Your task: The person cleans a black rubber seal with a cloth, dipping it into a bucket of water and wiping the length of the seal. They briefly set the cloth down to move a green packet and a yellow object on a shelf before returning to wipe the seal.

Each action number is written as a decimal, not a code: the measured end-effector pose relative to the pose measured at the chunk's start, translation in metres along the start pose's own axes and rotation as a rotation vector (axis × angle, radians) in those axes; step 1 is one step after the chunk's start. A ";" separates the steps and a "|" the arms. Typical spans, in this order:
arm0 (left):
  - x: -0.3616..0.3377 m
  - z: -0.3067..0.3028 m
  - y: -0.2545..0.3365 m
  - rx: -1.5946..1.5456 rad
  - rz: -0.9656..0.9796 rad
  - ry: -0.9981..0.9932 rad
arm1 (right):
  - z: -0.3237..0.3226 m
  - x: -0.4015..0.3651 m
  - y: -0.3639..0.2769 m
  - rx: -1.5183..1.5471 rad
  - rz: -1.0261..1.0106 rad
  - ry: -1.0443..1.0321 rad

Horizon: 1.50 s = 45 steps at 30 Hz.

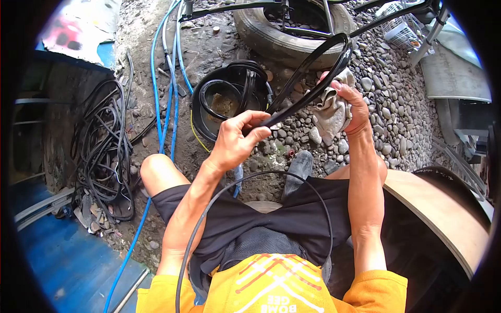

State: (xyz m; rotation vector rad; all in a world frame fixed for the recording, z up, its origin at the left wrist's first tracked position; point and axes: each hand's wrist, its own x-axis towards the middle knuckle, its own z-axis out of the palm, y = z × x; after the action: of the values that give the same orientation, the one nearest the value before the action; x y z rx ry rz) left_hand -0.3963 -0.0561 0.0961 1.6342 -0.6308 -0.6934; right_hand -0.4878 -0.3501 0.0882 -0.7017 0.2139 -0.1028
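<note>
My left hand pinches a flat black inner tube between thumb and fingers, over the bucket's near right side. From there the tube rises in a long loop toward the upper right. My right hand is closed around a crumpled grey rag, right beside the loop. In front of me stands a black bucket, with curved black tubing and murky brownish contents inside. My left fingers partly cover the tube's near end.
A large tyre lies behind the bucket, with black metal framework above it. Blue hoses run along the left, near tangled black cables. Pebbles cover the right ground, below a white basket. A thin black cord arcs over my lap.
</note>
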 end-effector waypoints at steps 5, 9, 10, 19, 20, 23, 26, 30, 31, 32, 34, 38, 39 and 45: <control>0.001 -0.032 0.012 -0.530 -0.378 -0.444 | 0.028 -0.002 0.005 -0.037 -0.030 0.018; 0.005 -0.027 0.015 -0.662 -0.471 -0.665 | 0.036 -0.002 0.006 -0.085 -0.027 -0.110; 0.006 -0.022 0.013 -0.677 -0.427 -0.679 | 0.036 -0.001 0.009 -0.049 -0.022 -0.155; 0.014 -0.007 0.000 -0.491 -0.272 -0.319 | 0.042 -0.002 -0.006 -0.285 -0.062 0.061; 0.016 -0.006 -0.004 -0.419 -0.217 -0.225 | 0.043 -0.001 -0.007 -0.306 -0.051 0.069; 0.019 -0.006 -0.002 -0.153 -0.067 -0.021 | 0.043 0.004 -0.005 -0.362 -0.022 0.073; 0.018 -0.006 0.003 0.159 0.089 0.141 | 0.048 0.007 0.010 -0.354 -0.040 0.150; 0.018 -0.004 0.009 0.375 0.331 0.317 | 0.053 0.012 0.028 -0.346 0.058 0.203; 0.018 -0.005 0.009 0.420 0.372 0.333 | 0.061 0.012 0.033 -0.340 0.048 0.193; 0.018 -0.005 0.009 0.464 0.412 0.348 | 0.061 0.012 0.040 -0.349 0.073 0.197; 0.017 -0.006 0.009 0.529 0.479 0.364 | 0.068 0.011 0.051 -0.355 0.096 0.200; 0.013 -0.003 0.009 0.591 0.561 0.358 | 0.066 0.010 0.073 -0.294 0.065 0.265; 0.012 -0.002 0.009 0.600 0.577 0.355 | 0.064 0.009 0.076 -0.295 0.046 0.266; 0.007 0.001 0.012 0.611 0.588 0.371 | 0.066 0.001 0.073 -0.251 0.020 0.243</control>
State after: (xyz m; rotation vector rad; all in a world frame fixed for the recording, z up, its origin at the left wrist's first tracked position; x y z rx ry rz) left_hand -0.3929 -0.0636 0.1068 1.9210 -1.0465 0.2611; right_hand -0.4698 -0.2534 0.0896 -0.9368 0.4723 -0.1439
